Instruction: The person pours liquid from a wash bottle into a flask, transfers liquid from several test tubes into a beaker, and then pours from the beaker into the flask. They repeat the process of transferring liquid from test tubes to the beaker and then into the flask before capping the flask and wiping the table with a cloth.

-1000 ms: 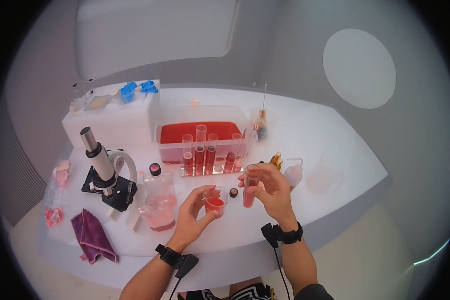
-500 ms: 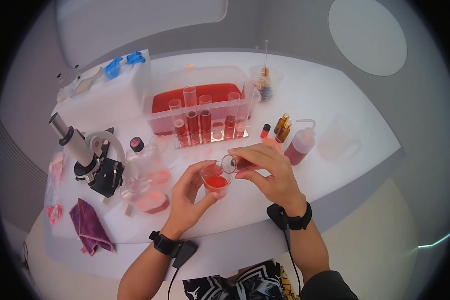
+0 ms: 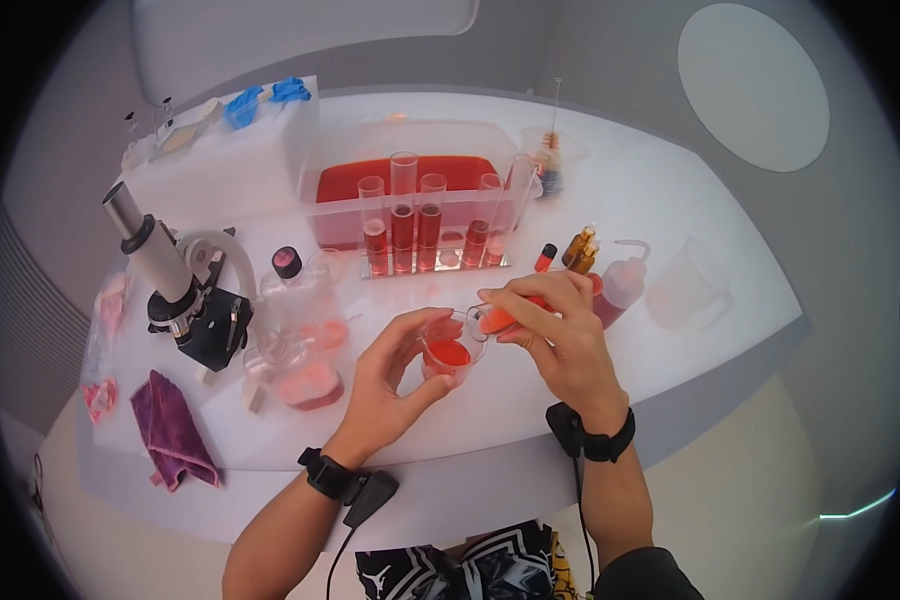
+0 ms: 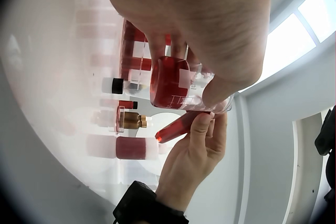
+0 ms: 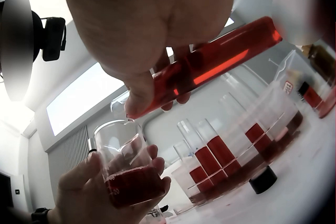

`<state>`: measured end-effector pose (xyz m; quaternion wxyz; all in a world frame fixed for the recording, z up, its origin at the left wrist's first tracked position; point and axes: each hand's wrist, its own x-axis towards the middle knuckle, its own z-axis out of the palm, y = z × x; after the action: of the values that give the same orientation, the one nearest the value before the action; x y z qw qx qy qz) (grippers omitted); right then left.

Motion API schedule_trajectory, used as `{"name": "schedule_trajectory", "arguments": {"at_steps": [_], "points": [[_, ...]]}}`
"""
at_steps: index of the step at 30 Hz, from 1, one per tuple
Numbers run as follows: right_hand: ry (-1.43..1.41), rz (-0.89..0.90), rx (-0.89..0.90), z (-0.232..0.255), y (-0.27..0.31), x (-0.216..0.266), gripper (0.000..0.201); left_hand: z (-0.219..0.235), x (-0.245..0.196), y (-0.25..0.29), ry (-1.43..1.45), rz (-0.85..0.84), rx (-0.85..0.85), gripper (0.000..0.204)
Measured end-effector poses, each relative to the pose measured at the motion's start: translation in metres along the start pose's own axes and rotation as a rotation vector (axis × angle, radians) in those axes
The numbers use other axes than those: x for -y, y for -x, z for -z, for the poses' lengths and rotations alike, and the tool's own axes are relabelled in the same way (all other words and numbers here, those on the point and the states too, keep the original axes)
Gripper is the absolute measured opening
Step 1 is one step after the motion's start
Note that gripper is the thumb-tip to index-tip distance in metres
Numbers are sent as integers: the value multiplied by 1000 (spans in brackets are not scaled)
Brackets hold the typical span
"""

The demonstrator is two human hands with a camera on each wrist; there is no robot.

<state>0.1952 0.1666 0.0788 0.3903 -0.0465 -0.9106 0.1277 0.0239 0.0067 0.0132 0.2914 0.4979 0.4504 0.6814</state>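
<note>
My left hand (image 3: 388,385) grips a small glass beaker (image 3: 447,362) holding red liquid, its fingers curled round the side. In the right wrist view the beaker (image 5: 134,184) is roughly a third to half full. My right hand (image 3: 567,345) pinches a large test tube (image 5: 215,65) of red liquid, tilted well over with its mouth at the beaker's rim. The left wrist view shows the tube (image 4: 181,127) slanting down from my right hand's fingers (image 4: 198,132), close beside the beaker. Whether liquid is running out I cannot tell.
Behind the hands stand a rack (image 3: 435,268) of test tubes and a tub (image 3: 320,230) of red liquid. To the left are a clear bottle (image 3: 305,290), a microscope (image 3: 175,290) and a purple cloth (image 3: 175,430). Brown bottles (image 3: 580,248) and a wash bottle (image 3: 620,285) stand right.
The right hand has tipped the tube from upright to strongly tilted, bringing its mouth to the beaker. The left hand still holds the beaker. The head view has shifted.
</note>
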Motion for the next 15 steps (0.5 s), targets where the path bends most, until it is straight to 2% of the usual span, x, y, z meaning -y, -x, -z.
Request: {"name": "schedule_trajectory", "arguments": {"at_steps": [15], "points": [[40,15,7,-1,2,-2,42,0,0,-1,-25,9,11,66]]}}
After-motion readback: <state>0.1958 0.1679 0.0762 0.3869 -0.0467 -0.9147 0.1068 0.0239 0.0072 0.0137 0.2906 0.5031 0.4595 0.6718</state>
